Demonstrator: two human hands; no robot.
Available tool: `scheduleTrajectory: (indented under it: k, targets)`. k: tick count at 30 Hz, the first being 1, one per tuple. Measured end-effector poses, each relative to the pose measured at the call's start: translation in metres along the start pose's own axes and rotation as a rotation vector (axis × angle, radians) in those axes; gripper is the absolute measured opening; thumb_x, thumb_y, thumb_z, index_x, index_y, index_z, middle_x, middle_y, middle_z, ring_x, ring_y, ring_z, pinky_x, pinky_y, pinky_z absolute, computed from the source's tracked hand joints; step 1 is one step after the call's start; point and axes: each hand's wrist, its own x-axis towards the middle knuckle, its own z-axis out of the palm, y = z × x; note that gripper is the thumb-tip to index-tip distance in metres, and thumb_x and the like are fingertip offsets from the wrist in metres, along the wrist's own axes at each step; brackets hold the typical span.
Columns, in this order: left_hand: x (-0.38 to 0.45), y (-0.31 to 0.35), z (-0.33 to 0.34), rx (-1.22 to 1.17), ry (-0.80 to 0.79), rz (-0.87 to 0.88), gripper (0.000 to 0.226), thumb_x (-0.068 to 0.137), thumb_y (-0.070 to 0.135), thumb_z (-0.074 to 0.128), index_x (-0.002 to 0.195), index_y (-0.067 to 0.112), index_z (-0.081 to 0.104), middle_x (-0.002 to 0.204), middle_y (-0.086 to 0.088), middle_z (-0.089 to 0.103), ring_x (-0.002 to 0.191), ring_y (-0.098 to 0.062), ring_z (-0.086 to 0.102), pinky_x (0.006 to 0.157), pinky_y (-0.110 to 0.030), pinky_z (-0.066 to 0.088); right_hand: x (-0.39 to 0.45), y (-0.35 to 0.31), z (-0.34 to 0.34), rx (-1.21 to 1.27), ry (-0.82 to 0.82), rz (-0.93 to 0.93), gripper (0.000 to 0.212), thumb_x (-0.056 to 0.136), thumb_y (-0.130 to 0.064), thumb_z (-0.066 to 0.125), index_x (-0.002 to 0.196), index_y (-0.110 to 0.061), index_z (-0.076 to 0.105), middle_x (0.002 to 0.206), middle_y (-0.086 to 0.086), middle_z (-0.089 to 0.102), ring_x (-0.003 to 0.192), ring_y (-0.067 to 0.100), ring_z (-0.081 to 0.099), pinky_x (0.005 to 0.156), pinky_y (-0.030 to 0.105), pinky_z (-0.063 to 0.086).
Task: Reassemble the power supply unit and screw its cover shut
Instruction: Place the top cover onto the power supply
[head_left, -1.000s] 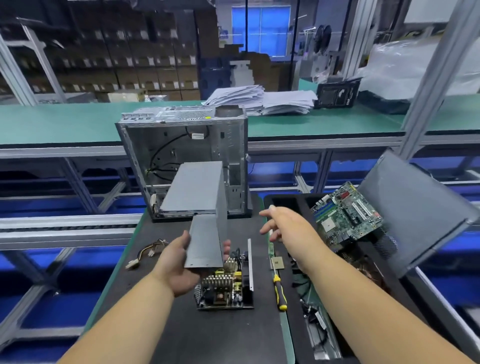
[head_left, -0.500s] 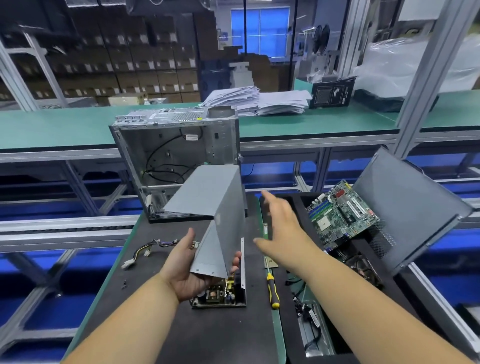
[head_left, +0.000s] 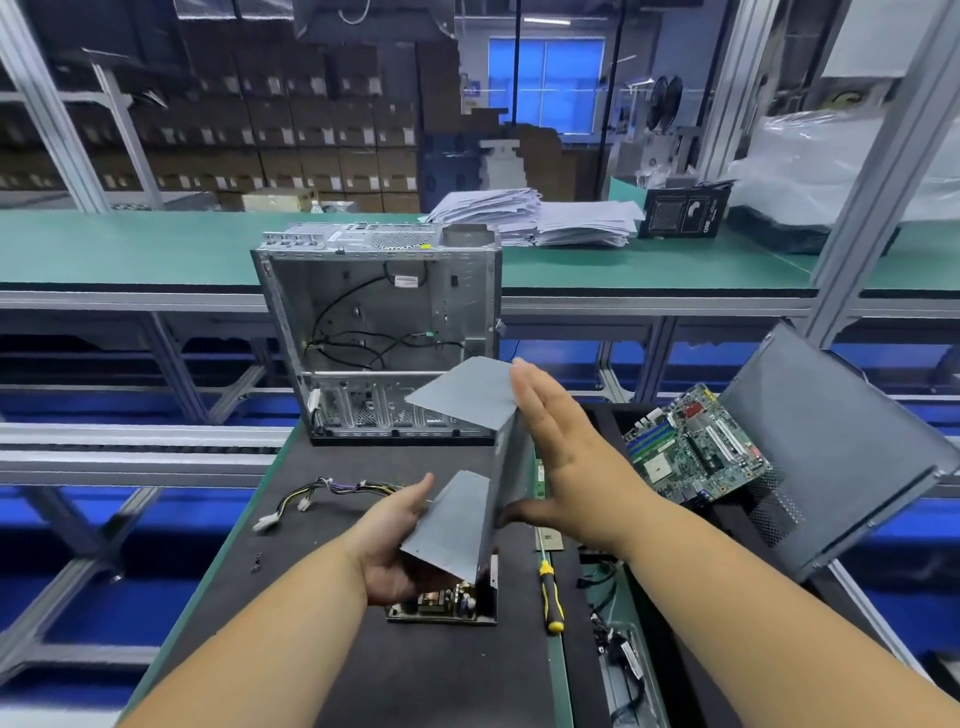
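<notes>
Cover: we hold the grey cover (head_left: 470, 467) tilted, its long axis running 12 to 6.
Left hand (head_left: 395, 545): cupped under its near end.
Right hand (head_left: 563, 457): spread flat against its 3 o'clock side.
Base: the open power supply unit (head_left: 449, 603) lies on the tabletop (head_left: 322, 623) directly beneath, at 6 o'clock.

Electronics assembly workshop: green-matted benches (head_left: 156, 249), stacked cartons (head_left: 291, 150), gutted computer case (head_left: 379, 332).

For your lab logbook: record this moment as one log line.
cover: lifted, tilted over base | left hand: gripping | right hand: flat against | screwdriver: unused
</notes>
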Motion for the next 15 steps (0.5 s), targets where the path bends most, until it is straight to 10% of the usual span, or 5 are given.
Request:
scheduleTrajectory:
  k: [6,15]
  targets:
    - [0.004,0.019,-0.014,-0.077,-0.02,0.052,0.061,0.097,0.044,0.038,0.114,-0.007,0.068,0.11,-0.027,0.068,0.085,-0.035,0.07,0.071,-0.038,0.058,0.02,-0.01,0.007,-0.077,0.017,-0.034,0.12,0.071,-0.041,0.085,0.154,-0.036,-0.001,0.161,0.007,0.005,0.151,0.021,0.004,0.115,0.045,0.033]
    - [0.012,0.048,-0.034,-0.03,-0.106,0.079,0.021,0.081,0.007,0.06,0.1,0.002,0.068,0.067,-0.009,0.06,0.043,-0.013,0.053,0.035,-0.021,0.045,0.05,-0.012,0.036,-0.205,-0.338,-0.074,0.132,0.06,-0.065,0.081,0.153,-0.043,-0.01,0.163,-0.002,-0.011,0.15,0.02,0.0,0.117,0.034,0.007]
